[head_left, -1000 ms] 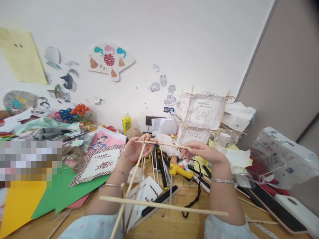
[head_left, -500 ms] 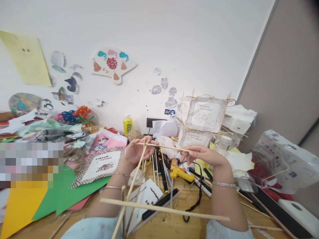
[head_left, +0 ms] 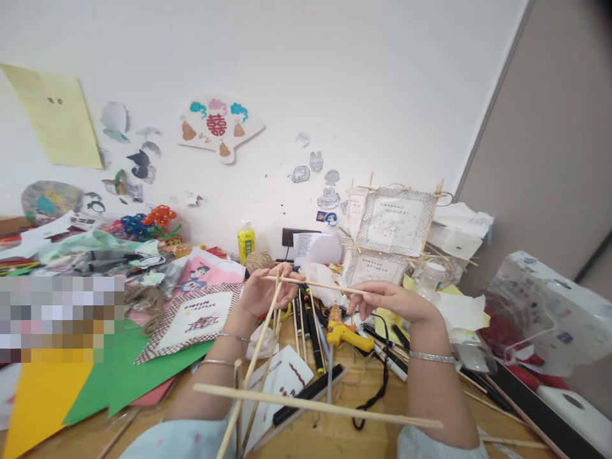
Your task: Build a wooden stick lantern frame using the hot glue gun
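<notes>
One upper stick (head_left: 325,285): pale, held in the air, just above the glue gun (head_left: 347,334) in view.
Left hand (head_left: 270,294): up and left of the gun, fingers curled around that stick's left end, where it crosses the tip of the long stick (head_left: 259,344).
Right hand (head_left: 392,301): up and right of the gun, pinching the same stick's other end between thumb and fingers.
Lower stick (head_left: 320,405): nearer the wearer than the gun, crossing the long stick.
Markers (head_left: 313,338): just left of the gun.
Cord (head_left: 385,363): black, right of it.
Bottle (head_left: 246,243): yellow, behind it, leftward.
</notes>
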The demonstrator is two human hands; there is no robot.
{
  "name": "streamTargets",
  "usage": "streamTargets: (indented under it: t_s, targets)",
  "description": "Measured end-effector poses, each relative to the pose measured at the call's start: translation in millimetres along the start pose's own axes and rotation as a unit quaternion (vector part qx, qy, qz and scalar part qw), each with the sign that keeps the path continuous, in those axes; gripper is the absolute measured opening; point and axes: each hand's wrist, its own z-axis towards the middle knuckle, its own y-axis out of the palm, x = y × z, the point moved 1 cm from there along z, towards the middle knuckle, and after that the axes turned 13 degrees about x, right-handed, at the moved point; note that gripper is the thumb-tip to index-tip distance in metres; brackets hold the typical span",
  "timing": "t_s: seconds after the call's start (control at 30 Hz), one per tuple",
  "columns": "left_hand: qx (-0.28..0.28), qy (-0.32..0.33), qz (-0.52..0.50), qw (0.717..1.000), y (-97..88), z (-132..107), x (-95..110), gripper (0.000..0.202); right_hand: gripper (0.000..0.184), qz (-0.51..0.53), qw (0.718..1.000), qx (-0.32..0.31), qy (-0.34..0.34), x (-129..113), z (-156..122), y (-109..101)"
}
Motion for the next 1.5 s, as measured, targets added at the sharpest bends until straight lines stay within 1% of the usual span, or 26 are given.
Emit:
streamTargets:
  t_s: [0.37, 0.57, 0.77, 0.97, 1.1, 1.37, 1.5]
  targets:
    - [0.007, -0.001, -0.003, 1.000, -0.8, -0.6, -1.1, 0.024, 0.037, 0.010, 1.000, -0.002, 0.003, 3.3, -0.2, -1.3]
    - [-0.002, -0.001, 0.002, 1.000, -1.2, -0.1, -0.7, 0.024, 0.038, 0.015, 1.000, -0.010, 0.000, 7.4, 0.6, -3.0]
    - [0.003, 0.003, 0.006, 1.000, -1.9, 0.0, -1.2, 0.024, 0.036, 0.006, 1.000, -0.013, 0.000, 5.0, -0.4, -2.2]
    - [0.009, -0.001, 0.002, 1.000, -0.7, -0.5, -0.5, 0.024, 0.045, 0.022, 0.999, -0.026, -0.011, 4.8, 1.5, -1.6]
    - [0.003, 0.002, -0.001, 1.000, -0.8, -0.3, -0.3, 0.024, 0.046, 0.043, 0.999, -0.024, -0.013, 6.1, 1.6, -1.0]
    - [-0.003, 0.002, -0.002, 1.000, -0.9, -0.1, -2.0, 0.026, 0.040, 0.000, 1.000, -0.010, -0.011, 5.4, 0.9, -0.8]
    - [0.001, 0.004, -0.002, 1.000, -0.3, -0.4, -2.2, 0.028, 0.041, -0.008, 1.000, -0.013, -0.014, 4.9, 1.5, -0.8]
